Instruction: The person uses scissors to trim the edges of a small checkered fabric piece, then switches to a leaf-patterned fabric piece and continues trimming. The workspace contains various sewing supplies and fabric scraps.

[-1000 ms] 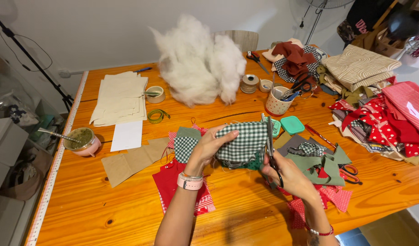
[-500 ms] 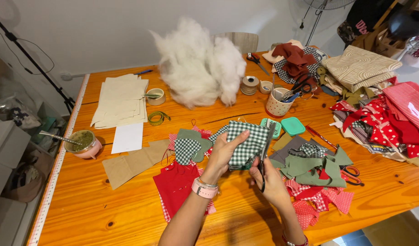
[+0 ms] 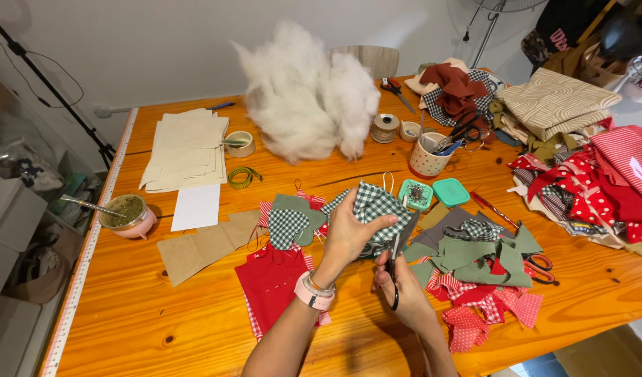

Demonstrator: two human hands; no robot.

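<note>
The person's left hand [image 3: 352, 234] is closed in a pinch on a piece of green-and-white gingham cloth [image 3: 374, 204], thumb on the near face and the other fingers curled behind, holding it up off the orange wooden table [image 3: 160, 328]. The cloth fans out from that hand toward one o'clock, and its free edge hangs at the three o'clock side.

That edge is where the black-handled scissors [image 3: 398, 260] come in. The right hand [image 3: 403, 297] sits at five o'clock from the left hand, fingers threaded through the loops and closed around them. The blades run nearly upright, handles low and tips pointing to twelve o'clock, parted a little and reaching into the cloth's right margin. I cannot tell whether the blades already bite the cloth or just lie against it. So the right hand is the nearer one to the cutting edge; the left only steadies.

Around them lie olive felt scraps [image 3: 474, 255] at three o'clock, a flat red cloth piece [image 3: 272, 283] at eight o'clock, and a big heap of white stuffing fibre [image 3: 303, 98] at twelve.
</note>
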